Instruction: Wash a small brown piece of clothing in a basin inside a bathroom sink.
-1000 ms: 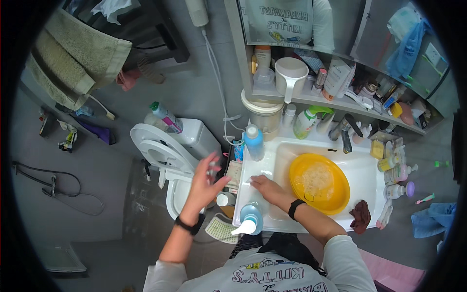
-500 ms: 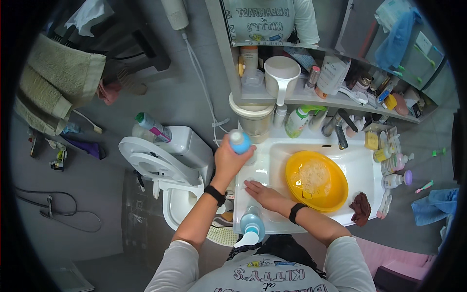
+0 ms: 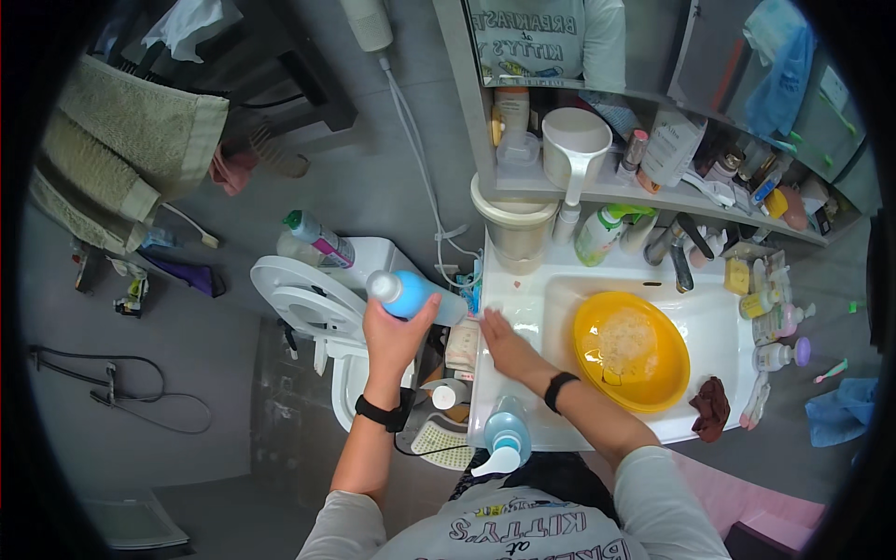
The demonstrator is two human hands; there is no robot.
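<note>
My left hand (image 3: 392,341) is wrapped round a bottle with a blue upper part and a pale cap (image 3: 408,292). It is tilted to lie nearly level, its cap to the left and its clear lower end toward the sink's left edge. Close by that end is my right hand (image 3: 507,347), palm down with fingers stretched out and holding nothing. Below my right wrist, a blue pump bottle with a white head (image 3: 507,431) stands on the counter. The yellow basin (image 3: 646,397), holding foamy water, sits in the white sink (image 3: 557,313).
A brown cloth (image 3: 711,409) lies on the sink's front right rim. The faucet (image 3: 674,252) rises behind the basin, and several small bottles (image 3: 775,322) line the right side. The toilet (image 3: 350,387) stands at left. Above the sink, a shelf holds a white mug-like cup (image 3: 571,145).
My left hand has moved left and tipped the bottle from upright over the counter to nearly level beyond the sink's left edge. My right hand has lifted slightly beside it. The view has shifted.
</note>
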